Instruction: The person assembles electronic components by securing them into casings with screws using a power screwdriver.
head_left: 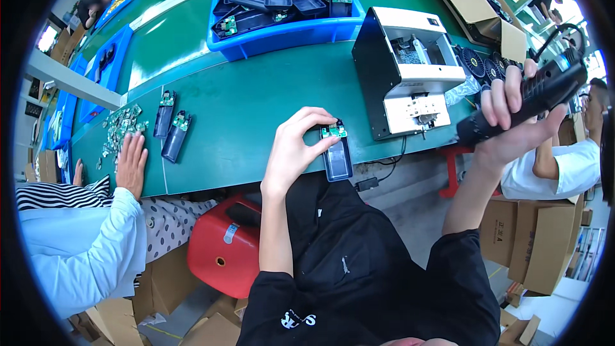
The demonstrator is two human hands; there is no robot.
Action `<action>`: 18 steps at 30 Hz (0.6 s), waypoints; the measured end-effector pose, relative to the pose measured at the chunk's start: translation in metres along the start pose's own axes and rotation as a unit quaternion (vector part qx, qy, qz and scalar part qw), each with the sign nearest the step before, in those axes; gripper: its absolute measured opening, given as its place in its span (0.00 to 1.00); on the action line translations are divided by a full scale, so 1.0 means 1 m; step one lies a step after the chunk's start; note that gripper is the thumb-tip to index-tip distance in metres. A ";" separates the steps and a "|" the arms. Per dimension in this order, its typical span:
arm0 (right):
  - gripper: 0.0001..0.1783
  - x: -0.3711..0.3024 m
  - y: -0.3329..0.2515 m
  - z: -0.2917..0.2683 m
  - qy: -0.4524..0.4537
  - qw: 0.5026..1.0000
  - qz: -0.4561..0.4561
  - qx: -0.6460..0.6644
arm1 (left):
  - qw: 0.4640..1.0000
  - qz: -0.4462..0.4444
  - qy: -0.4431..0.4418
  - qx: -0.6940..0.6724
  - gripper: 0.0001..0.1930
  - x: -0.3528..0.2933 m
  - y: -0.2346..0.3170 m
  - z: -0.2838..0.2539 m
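Observation:
My left hand (292,147) pinches the upper end of a dark blue plastic casing (338,163) at the near edge of the green table. A small green circuit board (337,131) sits in that end of it, partly behind my fingers. My right hand (503,119) is raised at the right, wrapped round a black electric screwdriver (538,93) with a cable at its top end. The tool slants down to the left, apart from the casing. Between the hands and farther back stands a black and white screw feeder (410,74).
A blue bin (288,39) of casings with boards stands at the back. Two casings (174,135) lie left, near a pile of small circuit boards (122,128) and a co-worker's hand (131,165). Black round parts (474,63) and an open carton (471,0) are behind the feeder.

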State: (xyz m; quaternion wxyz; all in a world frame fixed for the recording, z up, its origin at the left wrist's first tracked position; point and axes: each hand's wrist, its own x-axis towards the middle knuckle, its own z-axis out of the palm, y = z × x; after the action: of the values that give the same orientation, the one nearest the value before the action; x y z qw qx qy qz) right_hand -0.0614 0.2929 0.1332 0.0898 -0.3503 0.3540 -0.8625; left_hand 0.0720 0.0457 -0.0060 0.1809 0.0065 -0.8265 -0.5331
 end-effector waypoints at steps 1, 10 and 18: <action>0.34 -0.002 0.005 0.004 0.016 0.995 -0.058 -0.083 | 1.000 0.001 -0.006 -0.003 0.14 0.001 0.000 0.003; 0.38 -0.004 0.038 0.007 0.038 0.960 -0.087 -0.265 | 1.000 0.016 -0.017 -0.014 0.14 0.002 0.003 0.023; 0.38 -0.009 0.044 0.000 0.041 0.952 -0.081 -0.291 | 0.999 0.024 -0.019 -0.012 0.14 0.002 0.001 0.023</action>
State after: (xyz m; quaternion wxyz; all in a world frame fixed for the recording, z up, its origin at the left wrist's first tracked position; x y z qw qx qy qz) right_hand -0.0590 0.2638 0.0988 -0.1007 -0.3533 0.5639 -0.7397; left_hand 0.0634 0.0663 -0.0129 0.1777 -0.0255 -0.8235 -0.5382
